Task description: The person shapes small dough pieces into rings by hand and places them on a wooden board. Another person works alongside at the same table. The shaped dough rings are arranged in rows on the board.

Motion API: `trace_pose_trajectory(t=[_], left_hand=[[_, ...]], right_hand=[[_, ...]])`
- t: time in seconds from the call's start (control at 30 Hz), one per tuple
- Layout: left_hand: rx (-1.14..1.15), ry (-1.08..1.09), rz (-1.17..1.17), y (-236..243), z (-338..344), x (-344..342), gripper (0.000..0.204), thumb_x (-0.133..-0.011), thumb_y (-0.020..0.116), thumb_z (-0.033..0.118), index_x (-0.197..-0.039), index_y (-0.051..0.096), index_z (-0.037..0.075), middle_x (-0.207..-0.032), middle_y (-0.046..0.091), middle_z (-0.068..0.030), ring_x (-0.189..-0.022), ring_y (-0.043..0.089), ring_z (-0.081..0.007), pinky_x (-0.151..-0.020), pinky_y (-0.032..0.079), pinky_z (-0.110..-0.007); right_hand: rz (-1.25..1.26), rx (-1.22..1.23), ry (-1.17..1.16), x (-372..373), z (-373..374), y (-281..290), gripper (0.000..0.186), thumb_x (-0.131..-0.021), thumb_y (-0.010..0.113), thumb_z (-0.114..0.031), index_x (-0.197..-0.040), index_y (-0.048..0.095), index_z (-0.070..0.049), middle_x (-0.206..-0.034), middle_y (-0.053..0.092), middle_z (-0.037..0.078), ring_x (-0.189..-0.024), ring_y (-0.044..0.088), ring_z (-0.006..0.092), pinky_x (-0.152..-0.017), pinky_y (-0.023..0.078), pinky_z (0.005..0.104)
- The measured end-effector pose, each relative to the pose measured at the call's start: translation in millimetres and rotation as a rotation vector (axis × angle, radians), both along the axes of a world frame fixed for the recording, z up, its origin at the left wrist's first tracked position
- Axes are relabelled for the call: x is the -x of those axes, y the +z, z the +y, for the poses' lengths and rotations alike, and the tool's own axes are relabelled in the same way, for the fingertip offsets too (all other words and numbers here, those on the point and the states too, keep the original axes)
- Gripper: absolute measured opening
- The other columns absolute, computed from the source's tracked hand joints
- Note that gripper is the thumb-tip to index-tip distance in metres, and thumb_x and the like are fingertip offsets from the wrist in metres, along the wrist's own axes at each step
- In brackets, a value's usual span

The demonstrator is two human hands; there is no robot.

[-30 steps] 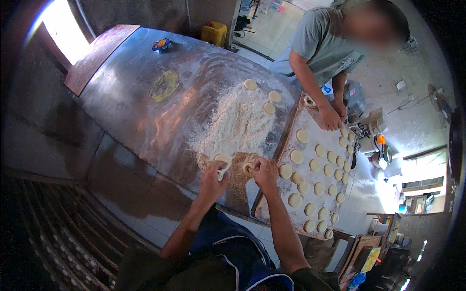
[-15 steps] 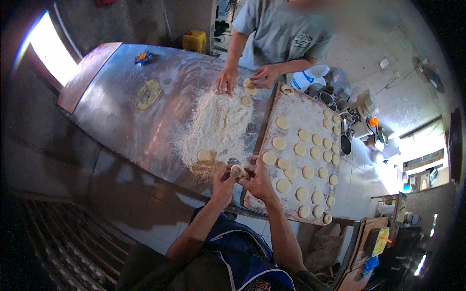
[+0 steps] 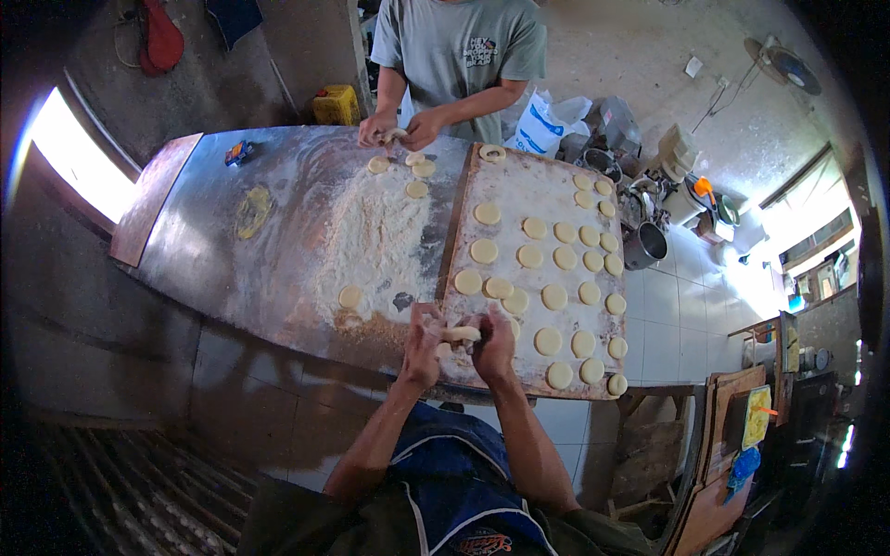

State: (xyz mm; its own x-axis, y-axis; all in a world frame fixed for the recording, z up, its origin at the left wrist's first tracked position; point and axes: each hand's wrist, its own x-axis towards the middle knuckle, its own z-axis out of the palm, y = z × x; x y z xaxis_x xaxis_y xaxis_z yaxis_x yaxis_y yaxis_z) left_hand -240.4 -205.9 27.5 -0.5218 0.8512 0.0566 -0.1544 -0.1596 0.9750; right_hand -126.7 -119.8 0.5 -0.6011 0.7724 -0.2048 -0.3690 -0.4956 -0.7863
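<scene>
Between my left hand [image 3: 424, 345] and my right hand [image 3: 494, 347] is a pale piece of dough [image 3: 460, 334], its ends gripped by my closed fingers. Both hands are over the near left corner of a floured board [image 3: 519, 176], which bears several flat dough rounds [image 3: 553, 296]. To the left, loose flour [image 3: 366, 232] covers part of the metal table [image 3: 297, 250]. A single dough round [image 3: 350, 296] lies at the flour's near edge. My fingers partly hide the held dough and rounds beneath it.
Across the table a co-worker's hands [image 3: 405, 128] hold another dough piece, with a few rounds [image 3: 417, 189] near them. A yellow dough smear [image 3: 252, 212] and a small blue packet [image 3: 238, 153] lie on the left. Pots [image 3: 645, 246] and a white bag [image 3: 536, 130] stand beyond the board.
The view has shifted. My hands have moved over the board's near left corner, and the dough now shows stretched between them. The co-worker has lifted a dough piece off the table.
</scene>
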Motion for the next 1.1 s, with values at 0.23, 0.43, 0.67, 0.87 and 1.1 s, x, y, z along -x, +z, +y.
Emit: trace_pose_trajectory(t=[0.23,0.43,0.67,0.87,1.1], left_hand=[[-0.302,0.018,-0.359,-86.5,14.6,-26.9,0.03,-0.1,0.039,0.033,-0.096,0.048,0.004,-0.083,0.049,-0.0065,-0.079,0.055,-0.0206,-0.071,0.047,-0.039],[-0.09,0.256,0.452,-66.7,11.1,-36.9,0.037,-0.1,0.035,0.038,-0.082,0.046,0.007,-0.073,0.047,-0.0056,-0.069,0.053,-0.0194,-0.066,0.051,-0.034],[0.119,0.024,0.383,-39.0,-0.1,-46.1,0.036,-0.098,0.035,0.041,-0.086,0.05,0.011,-0.065,0.045,-0.0047,-0.061,0.052,-0.0199,-0.063,0.047,-0.036],[0.036,-0.092,0.051,-62.3,-9.6,-44.0,0.04,-0.101,0.035,0.041,-0.089,0.052,0.006,-0.079,0.053,-0.0074,-0.071,0.055,-0.0202,-0.065,0.045,-0.037],[0.085,0.157,0.642,-126.7,-21.5,-47.1,0.041,-0.102,0.033,0.038,-0.102,0.054,0.002,-0.096,0.056,-0.0181,-0.092,0.054,-0.03,-0.081,0.044,-0.044]], right_hand=[[-0.444,-0.372,-0.239,-14.6,-24.8,-1.7,0.053,-0.101,0.043,-0.042,-0.1,0.057,0.009,-0.081,0.063,0.015,-0.073,0.062,0.025,-0.067,0.051,0.0381],[-0.521,-0.681,-0.05,-27.5,-30.2,13.4,0.053,-0.101,0.038,-0.036,-0.078,0.062,0.006,-0.064,0.058,0.026,-0.058,0.053,0.0457,-0.065,0.044,0.0474],[-0.768,-0.715,0.129,-48.3,-34.6,17.6,0.057,-0.102,0.037,-0.039,-0.078,0.065,0.004,-0.067,0.062,0.024,-0.061,0.058,0.0419,-0.064,0.045,0.0483],[-0.469,-0.883,-0.057,-52.0,-47.2,37.7,0.063,-0.102,0.03,-0.044,-0.075,0.06,0.004,-0.06,0.053,0.021,-0.054,0.052,0.0329,-0.056,0.04,0.0442],[-0.464,-0.986,-0.054,-55.0,-63.3,21.8,0.03,-0.096,0.049,-0.024,-0.089,0.064,0.001,-0.073,0.06,0.018,-0.06,0.057,0.0356,-0.058,0.046,0.0433]])
